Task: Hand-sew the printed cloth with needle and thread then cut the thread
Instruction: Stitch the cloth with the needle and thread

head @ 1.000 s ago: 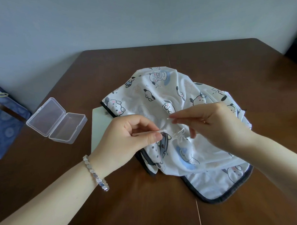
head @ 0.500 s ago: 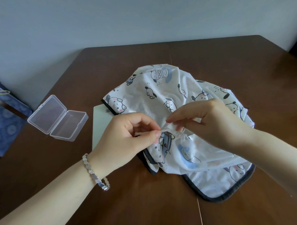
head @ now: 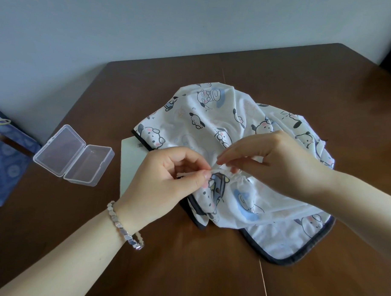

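From the head camera, both forearms reached in over the table (head: 281, 69). The left hand (head: 167, 175), a silver bracelet (head: 125, 229) at its wrist, had its fingers curled, thumb and forefinger pinching a small fold of the printed cloth (head: 213, 117). The right hand (head: 271, 163) came in from the other side, thumb and forefinger nipped together on the same gathered fold, its other fingers tucked under. Needle and thread were too fine to make out.

The cloth lay bunched mid-table: soft, white, printed with cartoon puppies, edged in dark piping. A pale card (head: 132, 159) peeked from under its left edge. Further left sat a clear plastic box (head: 74, 154), hinged lid open. The table was dark brown wood, against a plain grey-blue wall (head: 150, 24), with a blue patterned bag (head: 3, 163) at far left.
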